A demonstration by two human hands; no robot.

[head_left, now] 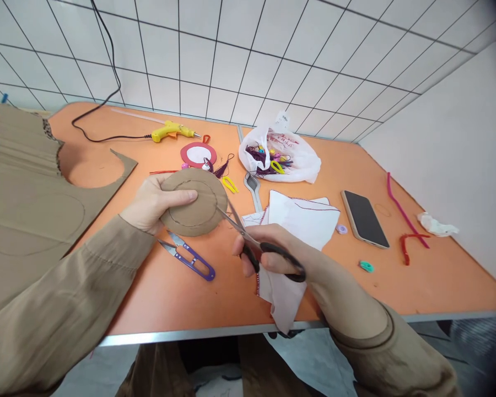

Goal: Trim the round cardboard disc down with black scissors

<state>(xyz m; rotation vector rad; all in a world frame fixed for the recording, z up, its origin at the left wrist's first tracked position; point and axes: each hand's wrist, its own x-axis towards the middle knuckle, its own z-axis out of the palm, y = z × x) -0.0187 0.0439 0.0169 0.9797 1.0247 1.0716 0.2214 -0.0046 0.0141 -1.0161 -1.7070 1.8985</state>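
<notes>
1. While our left hand [151, 205] grips the round brown cardboard disc [194, 202] above the orange worktop [397, 275], our right hand [268, 255] is closed on black-handled scissors [252, 242].
2. Their blades touch the disc's right edge.
3. Purple thread snips [188, 256] lie just below the disc.

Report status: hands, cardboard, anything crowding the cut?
Left hand grips round brown cardboard disc. Right hand works black-handled scissors, blades at disc's edge. Purple thread snips lie just below.
</notes>
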